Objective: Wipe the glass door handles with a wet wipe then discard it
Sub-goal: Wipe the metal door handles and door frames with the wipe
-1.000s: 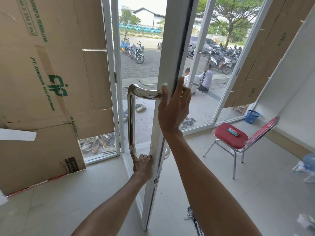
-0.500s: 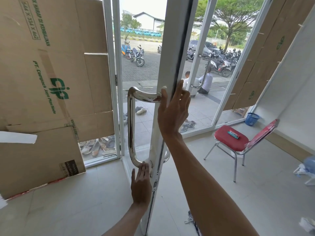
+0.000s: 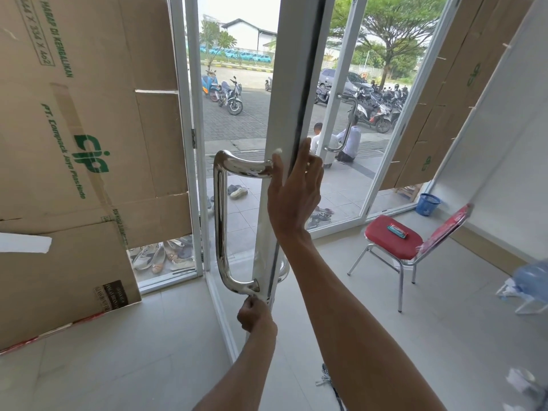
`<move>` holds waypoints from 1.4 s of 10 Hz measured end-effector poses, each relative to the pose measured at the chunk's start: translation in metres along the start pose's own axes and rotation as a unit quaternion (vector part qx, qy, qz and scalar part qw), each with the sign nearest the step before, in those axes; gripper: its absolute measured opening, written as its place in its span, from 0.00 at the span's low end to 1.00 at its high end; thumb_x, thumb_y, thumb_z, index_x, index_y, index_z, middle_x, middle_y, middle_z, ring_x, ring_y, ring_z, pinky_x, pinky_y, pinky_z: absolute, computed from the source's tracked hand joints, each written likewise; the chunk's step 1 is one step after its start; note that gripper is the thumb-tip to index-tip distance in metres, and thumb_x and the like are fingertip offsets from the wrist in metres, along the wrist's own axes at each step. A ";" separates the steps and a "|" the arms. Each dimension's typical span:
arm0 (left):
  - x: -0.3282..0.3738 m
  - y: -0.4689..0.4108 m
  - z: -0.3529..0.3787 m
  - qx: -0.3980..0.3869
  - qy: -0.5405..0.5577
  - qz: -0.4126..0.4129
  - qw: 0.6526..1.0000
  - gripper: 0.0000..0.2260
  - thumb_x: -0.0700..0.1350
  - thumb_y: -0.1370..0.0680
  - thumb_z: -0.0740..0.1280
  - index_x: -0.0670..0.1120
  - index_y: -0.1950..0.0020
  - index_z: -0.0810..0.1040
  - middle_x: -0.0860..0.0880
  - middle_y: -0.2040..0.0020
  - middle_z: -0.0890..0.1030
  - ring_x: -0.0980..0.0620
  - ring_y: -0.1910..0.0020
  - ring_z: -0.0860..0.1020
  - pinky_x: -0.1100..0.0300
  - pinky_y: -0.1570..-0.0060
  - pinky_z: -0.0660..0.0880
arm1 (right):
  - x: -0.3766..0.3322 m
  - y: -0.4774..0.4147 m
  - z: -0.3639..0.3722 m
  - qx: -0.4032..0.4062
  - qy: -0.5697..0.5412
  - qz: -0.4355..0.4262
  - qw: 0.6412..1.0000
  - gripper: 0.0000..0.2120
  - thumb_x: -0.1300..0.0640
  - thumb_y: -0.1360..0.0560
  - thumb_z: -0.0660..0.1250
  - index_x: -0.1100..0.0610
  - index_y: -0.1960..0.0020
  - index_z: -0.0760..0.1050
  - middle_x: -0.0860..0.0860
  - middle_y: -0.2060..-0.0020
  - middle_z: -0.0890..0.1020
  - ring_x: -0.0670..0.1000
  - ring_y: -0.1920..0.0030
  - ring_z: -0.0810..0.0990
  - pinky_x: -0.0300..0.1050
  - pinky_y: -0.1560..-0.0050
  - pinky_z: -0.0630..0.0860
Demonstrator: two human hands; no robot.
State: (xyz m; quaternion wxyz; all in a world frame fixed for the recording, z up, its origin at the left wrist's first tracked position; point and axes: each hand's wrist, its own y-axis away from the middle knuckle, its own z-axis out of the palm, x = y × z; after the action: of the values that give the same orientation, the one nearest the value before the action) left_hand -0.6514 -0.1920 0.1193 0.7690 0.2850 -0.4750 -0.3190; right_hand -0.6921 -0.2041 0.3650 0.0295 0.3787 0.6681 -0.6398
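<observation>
Now curled; left hand (image 3: 255, 315) (below handle (image 3: 221, 221))

Daylight is admitted through glazed panels; cardboard (image 3: 89, 143) is fixed left, 1 red chair (image 3: 394, 241) set on pale floor tiles (image 3: 133, 366).

Cardboard sheets (image 3: 89, 143) over L glass, red chair (image 3: 394, 241) R, shoes (image 3: 160, 256) + motorbikes (image 3: 234, 96) outside
</observation>
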 end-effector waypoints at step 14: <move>0.150 -0.061 0.018 -0.065 -0.065 0.059 0.994 0.05 0.37 0.23 0.67 0.44 0.57 0.74 0.46 0.63 0.75 0.51 0.68 0.73 0.60 0.70 0.72 | -0.017 0.012 -0.001 -0.013 -0.007 -0.005 1.000 0.27 0.45 0.22 0.64 0.60 0.29 0.69 0.59 0.44 0.77 0.56 0.43 0.76 0.48 0.58 0.78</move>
State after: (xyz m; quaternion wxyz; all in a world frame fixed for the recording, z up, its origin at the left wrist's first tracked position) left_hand -0.6298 -0.3474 0.1636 0.7710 0.1848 -0.5180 -0.3210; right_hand -0.6731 -0.2123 0.3639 0.0359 0.3702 0.6780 -0.6340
